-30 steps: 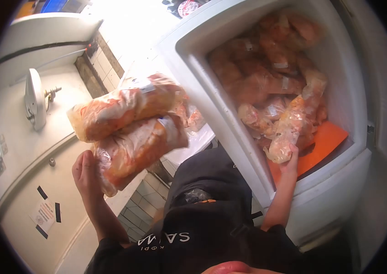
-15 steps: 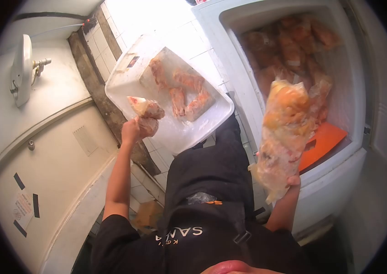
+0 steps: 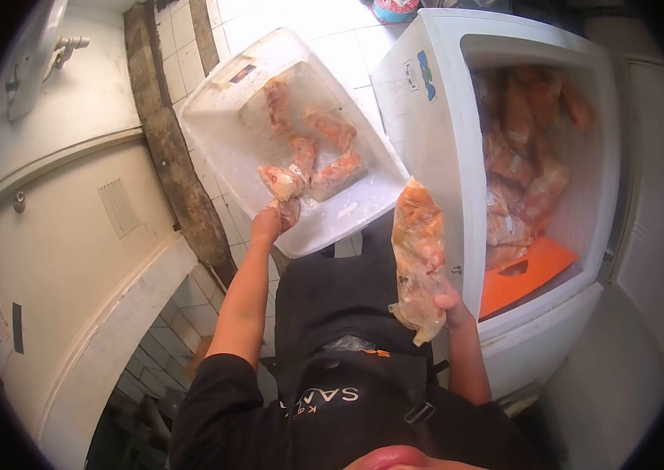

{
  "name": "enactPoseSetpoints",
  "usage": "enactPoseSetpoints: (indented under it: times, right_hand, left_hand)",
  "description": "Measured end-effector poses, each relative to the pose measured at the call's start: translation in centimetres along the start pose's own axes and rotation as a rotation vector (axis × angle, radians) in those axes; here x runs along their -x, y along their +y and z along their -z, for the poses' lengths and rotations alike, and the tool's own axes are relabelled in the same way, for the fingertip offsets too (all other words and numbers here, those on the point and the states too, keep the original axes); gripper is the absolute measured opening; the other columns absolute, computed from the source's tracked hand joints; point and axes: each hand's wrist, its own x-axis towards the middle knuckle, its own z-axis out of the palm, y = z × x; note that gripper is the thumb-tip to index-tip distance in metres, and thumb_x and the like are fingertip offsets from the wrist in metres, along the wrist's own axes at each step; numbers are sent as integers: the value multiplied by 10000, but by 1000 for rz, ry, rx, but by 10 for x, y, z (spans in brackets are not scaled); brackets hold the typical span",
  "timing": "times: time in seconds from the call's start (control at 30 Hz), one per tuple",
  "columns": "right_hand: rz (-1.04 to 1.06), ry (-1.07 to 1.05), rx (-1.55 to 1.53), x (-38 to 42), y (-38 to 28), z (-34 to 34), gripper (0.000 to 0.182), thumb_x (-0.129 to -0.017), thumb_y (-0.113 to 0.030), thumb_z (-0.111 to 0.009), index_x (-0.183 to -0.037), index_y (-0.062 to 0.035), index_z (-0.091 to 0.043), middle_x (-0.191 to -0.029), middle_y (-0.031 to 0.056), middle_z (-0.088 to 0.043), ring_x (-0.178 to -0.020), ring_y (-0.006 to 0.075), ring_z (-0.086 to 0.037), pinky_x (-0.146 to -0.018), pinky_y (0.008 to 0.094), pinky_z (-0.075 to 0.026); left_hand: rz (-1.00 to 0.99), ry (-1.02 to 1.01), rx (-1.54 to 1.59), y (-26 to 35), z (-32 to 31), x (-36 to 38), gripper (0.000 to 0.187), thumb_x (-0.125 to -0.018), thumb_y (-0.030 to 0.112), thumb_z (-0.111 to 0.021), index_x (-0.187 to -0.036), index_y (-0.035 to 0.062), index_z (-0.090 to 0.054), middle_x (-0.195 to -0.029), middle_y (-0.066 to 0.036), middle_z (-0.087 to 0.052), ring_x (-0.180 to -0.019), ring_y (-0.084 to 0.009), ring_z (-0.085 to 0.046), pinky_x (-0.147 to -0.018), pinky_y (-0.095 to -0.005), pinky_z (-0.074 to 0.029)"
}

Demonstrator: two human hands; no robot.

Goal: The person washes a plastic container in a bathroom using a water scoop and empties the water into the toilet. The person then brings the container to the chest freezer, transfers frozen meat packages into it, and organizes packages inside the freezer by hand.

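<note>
Left hand (image 3: 266, 223) closed on two bagged meat packs (image 3: 282, 182), over the 7 o'clock edge of a white plastic bin (image 3: 226, 125) at 11 o'clock. Right hand (image 3: 451, 307) closed round the lower part of a long bagged meat pack (image 3: 420, 251), near the open chest freezer (image 3: 435, 141) at 2 o'clock. White floor tiles (image 3: 185, 51); worn timber beam (image 3: 160, 121) at 10 o'clock. Long pack: wrinkled clear film, orange above, paler below.
</note>
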Motion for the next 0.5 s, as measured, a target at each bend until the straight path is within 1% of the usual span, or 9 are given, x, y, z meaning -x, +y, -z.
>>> enactPoseSetpoints:
  times: [0.07,0.13,0.17,0.2,0.27,0.33,0.4,0.47,0.5]
  right_hand:
    - [-6,47,13,-13,7,-2,1080,-635,-444,-754,-1469,-54,-191,-1389,101,-362,-1292,233,-372,-1056,361,-332]
    - [0,126,33,-30,18,1,1037,-665,-419,-734,-1477,-71,-190,-1395,105,-363,-1298,240,-365,-1062,360,-326]
    - [-11,140,26,-41,23,1,987,-705,-384,-706,-1485,-82,-182,-1403,113,-360,-1304,245,-358,-1072,364,-313]
    - [14,151,15,-54,25,-4,949,-730,-351,-686,-1487,-82,-180,-1407,121,-357,-1306,244,-355,-1075,361,-306]
    - [-18,204,32,-83,44,4,918,-746,-361,-682,-1475,-88,-196,-1385,125,-375,-1299,238,-358,-1068,357,-305]
    - [-11,236,105,-110,50,-1,916,-748,-378,-692,-1460,-95,-192,-1357,128,-396,-1273,247,-383,-1043,370,-329]
    - [-103,292,93,-137,61,-1,968,-725,-411,-727,-1450,-100,-166,-1325,162,-411,-1215,275,-439,-1005,414,-366]
    - [-138,340,120,-159,72,1,1016,-723,-420,-729,-1472,-93,-125,-1355,189,-394,-1240,301,-426,-1021,407,-358]
    - [-104,394,178,-173,87,6,1035,-720,-421,-730,-1479,-72,-118,-1387,208,-369,-1268,320,-405,-1038,406,-347]
  left_hand:
    - [24,11,30,1,1,0,298,-921,239,-471,-858,-5,-629,-837,-242,-656,-814,-413,-640,-721,-492,-506]
    - [109,160,170,1,7,3,265,-903,238,-496,-833,2,-594,-822,-236,-644,-812,-412,-626,-710,-497,-482]
    - [102,159,163,-1,12,5,265,-903,238,-496,-833,2,-594,-822,-236,-644,-812,-412,-626,-710,-497,-482]
    - [75,219,230,-3,20,4,259,-896,245,-514,-823,4,-575,-804,-232,-635,-792,-412,-615,-696,-493,-470]
    - [35,280,282,1,40,7,259,-890,252,-532,-812,6,-556,-786,-227,-626,-772,-413,-604,-682,-490,-458]
    - [64,265,335,8,59,13,250,-877,242,-569,-813,2,-535,-757,-218,-615,-726,-408,-589,-656,-471,-448]
    - [45,297,325,16,67,16,244,-873,232,-579,-810,2,-528,-738,-208,-606,-707,-393,-586,-648,-461,-447]
    - [13,340,329,30,71,9,235,-867,214,-595,-805,1,-516,-700,-190,-585,-665,-362,-571,-633,-441,-445]
    - [-8,347,332,40,70,7,231,-865,206,-600,-803,0,-513,-682,-182,-574,-642,-346,-561,-625,-431,-443]
